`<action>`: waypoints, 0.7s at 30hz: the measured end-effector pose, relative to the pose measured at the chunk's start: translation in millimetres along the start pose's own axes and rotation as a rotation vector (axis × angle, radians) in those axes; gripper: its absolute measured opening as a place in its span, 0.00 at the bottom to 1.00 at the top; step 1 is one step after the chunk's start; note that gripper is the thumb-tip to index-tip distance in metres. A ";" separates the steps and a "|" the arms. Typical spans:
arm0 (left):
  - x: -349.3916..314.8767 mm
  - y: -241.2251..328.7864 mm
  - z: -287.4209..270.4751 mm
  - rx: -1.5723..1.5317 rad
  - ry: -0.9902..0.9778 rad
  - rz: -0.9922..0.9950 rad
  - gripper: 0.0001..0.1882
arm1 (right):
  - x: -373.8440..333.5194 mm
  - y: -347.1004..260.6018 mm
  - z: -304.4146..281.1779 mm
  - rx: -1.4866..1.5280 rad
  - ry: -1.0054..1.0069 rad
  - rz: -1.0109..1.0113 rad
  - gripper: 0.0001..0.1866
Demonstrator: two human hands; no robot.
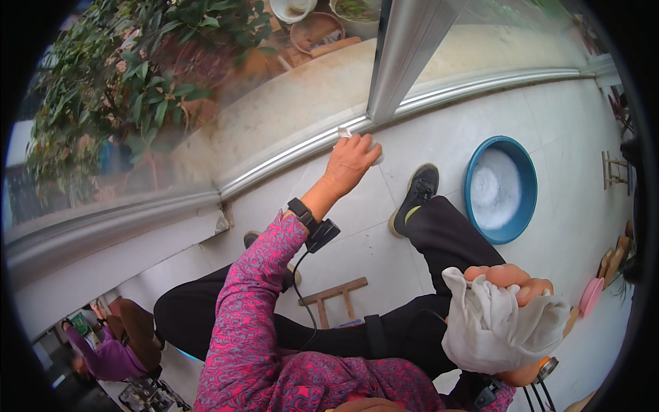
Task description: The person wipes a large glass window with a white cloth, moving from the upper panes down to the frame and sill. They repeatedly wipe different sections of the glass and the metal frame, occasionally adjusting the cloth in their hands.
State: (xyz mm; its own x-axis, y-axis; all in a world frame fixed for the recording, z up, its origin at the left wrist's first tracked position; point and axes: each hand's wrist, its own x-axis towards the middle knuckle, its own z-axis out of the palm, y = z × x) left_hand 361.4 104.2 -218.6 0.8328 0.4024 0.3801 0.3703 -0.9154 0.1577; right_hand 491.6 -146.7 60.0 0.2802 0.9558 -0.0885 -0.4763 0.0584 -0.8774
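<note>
My left hand [348, 163] reaches down to the metal sill track [302, 152] of the glass panel, its fingers closed round a small white cloth [344, 132]. Part of that cloth shows on either side of the fingers, and the rest is hidden under the hand. Close to me at the lower right, my right hand [508, 276] grips a bunched white rag [494, 328], whose folds hang over the palm. To the right of my foot stands a blue basin [502, 189] with foamy white water in it.
An upright metal frame post [405, 58] meets the track near my left hand. Leafy plants [137, 89] and pots stand behind the glass. A wooden stool [336, 299] is below my legs. Another person [120, 343] sits at the lower left. A pink dish [591, 296] lies far right.
</note>
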 end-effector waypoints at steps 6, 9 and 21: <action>31.4 -39.4 59.3 0.302 -0.048 0.457 0.12 | 8.4 -2.6 14.1 -0.060 0.147 0.025 0.10; 35.5 -74.8 73.4 0.505 -0.201 0.567 0.10 | 15.8 -1.8 20.0 -0.038 0.177 0.020 0.10; -228.7 -208.9 -72.2 0.624 -0.705 0.534 0.10 | 10.7 -10.8 33.8 -0.156 0.188 0.113 0.09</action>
State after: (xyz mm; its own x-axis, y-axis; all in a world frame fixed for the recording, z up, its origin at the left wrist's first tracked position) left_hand 63.8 202.7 -272.7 0.9239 0.0498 -0.3793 -0.1328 -0.8881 -0.4401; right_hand 471.6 -127.4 84.5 0.3895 0.8826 -0.2631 -0.3830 -0.1046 -0.9178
